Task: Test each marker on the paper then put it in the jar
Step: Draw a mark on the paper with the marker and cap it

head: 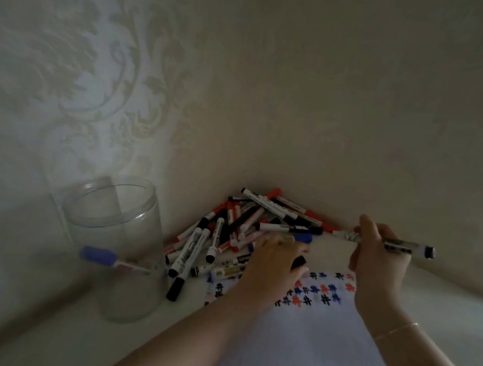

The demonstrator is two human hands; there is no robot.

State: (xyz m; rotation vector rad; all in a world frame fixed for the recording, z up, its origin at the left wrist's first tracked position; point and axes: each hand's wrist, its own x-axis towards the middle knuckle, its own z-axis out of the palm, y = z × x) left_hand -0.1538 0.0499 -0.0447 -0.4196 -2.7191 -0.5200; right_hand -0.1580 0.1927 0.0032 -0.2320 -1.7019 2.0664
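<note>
While the right hand (377, 264) grips a black-capped marker (405, 246) and the left hand (277, 259) pinches a black cap (299, 262), the left forearm could sweep the marker pile (243, 229) at eleven o'clock off the counter (448, 311).

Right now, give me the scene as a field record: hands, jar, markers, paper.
left hand: curled round a small black object at the edge of the pile; whether it is a cap or a marker end cannot be told
right hand: grips a black-capped marker, held roughly level above the paper
jar: clear, upright, left of the pile; one blue-capped marker inside
pile of markers: red, black and blue caps, heaped in the corner
paper: white, with red, blue and black test marks along its far edge
</note>
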